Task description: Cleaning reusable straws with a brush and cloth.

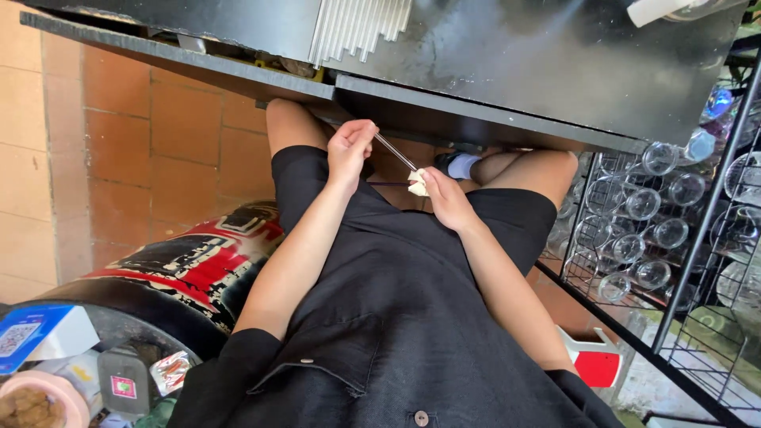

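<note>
left hand (349, 147) fist-closed around upper end of thin clear straw (394, 150), held over lap, below black worktop (507, 71) edge | straw slants down-right into right hand | right hand (444, 196) pinching small pale cloth wad (418, 183) on straw's lower end | bundle of clear straws (357, 28) on worktop above | wire rack of clear glasses (646, 214) at far right

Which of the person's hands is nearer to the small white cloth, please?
Right. The right hand pinches the white cloth in its fingers; the left hand is apart from it, up the clear straw.
</note>
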